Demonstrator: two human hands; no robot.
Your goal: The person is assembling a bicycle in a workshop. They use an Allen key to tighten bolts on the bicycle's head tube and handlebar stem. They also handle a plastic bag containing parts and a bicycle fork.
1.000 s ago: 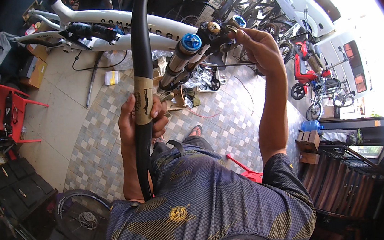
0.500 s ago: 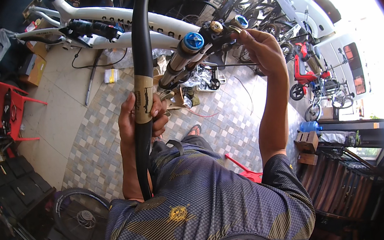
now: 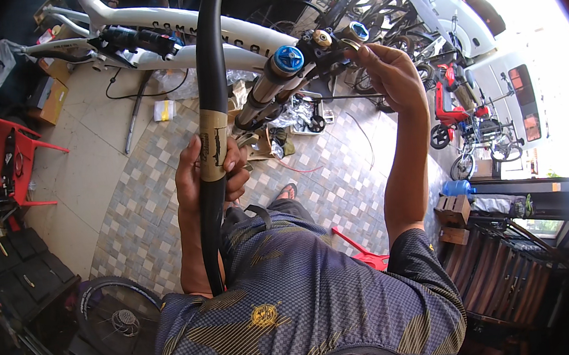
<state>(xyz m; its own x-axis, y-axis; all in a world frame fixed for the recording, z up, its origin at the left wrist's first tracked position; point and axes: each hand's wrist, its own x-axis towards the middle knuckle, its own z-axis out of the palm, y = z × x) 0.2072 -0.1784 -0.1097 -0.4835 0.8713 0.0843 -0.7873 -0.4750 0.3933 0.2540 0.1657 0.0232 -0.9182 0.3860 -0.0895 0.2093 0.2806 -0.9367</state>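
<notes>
My left hand point(image 3: 187, 180) is closed around a black bicycle handlebar point(image 3: 211, 68) at its tan middle section, holding it upright in front of me. A shiny metal piece point(image 3: 248, 140) shows beside those fingers; its kind is unclear. Ahead stands a white bicycle frame point(image 3: 139, 17) with a suspension fork point(image 3: 261, 95) carrying blue top caps point(image 3: 288, 60). My right hand point(image 3: 395, 78) is raised next to the fork's top, thumb and fingers pinching a small gold-coloured curved part point(image 3: 352, 45) by the headset. Whether that part touches the fork cannot be made out.
A red chair point(image 3: 11, 152) with things on it stands at left, above a bicycle wheel point(image 3: 123, 319). Parts and packaging lie around a tray point(image 3: 310, 123) beyond the fork. Several bicycles point(image 3: 350, 7) and a red scooter point(image 3: 450, 100) stand at far right.
The view has shifted very slightly. Both hands keep the same grips, and the handlebar stays in place.
</notes>
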